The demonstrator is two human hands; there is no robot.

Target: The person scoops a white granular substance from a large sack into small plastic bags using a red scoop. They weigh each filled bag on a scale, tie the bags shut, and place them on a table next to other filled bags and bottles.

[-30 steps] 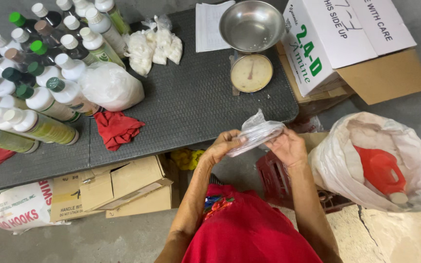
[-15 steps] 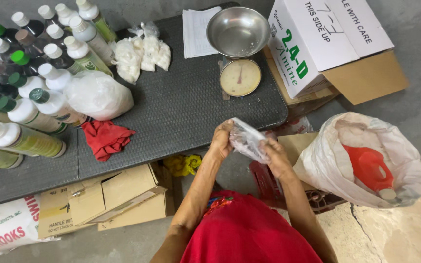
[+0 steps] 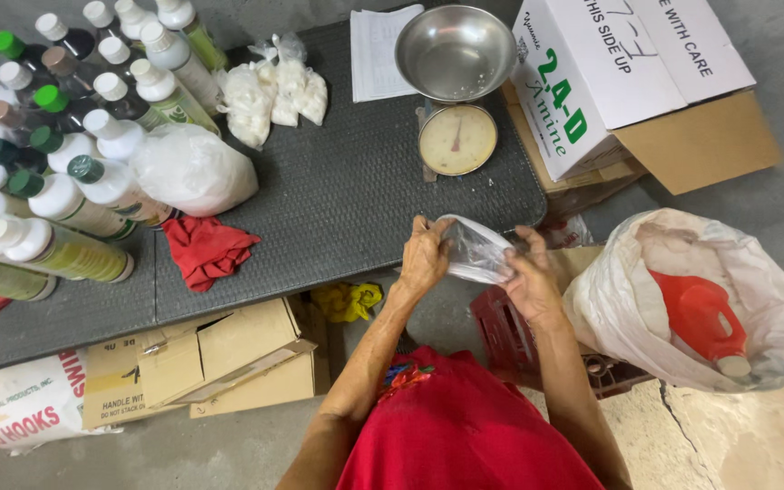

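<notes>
Left hand, right hand hold clear plastic bag at dark table edge.

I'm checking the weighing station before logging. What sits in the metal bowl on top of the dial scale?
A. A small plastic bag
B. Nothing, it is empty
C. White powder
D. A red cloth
B: the metal bowl on the dial scale shows only its bare shiny inside; the small clear plastic bag is between the left hand and right hand.
</notes>
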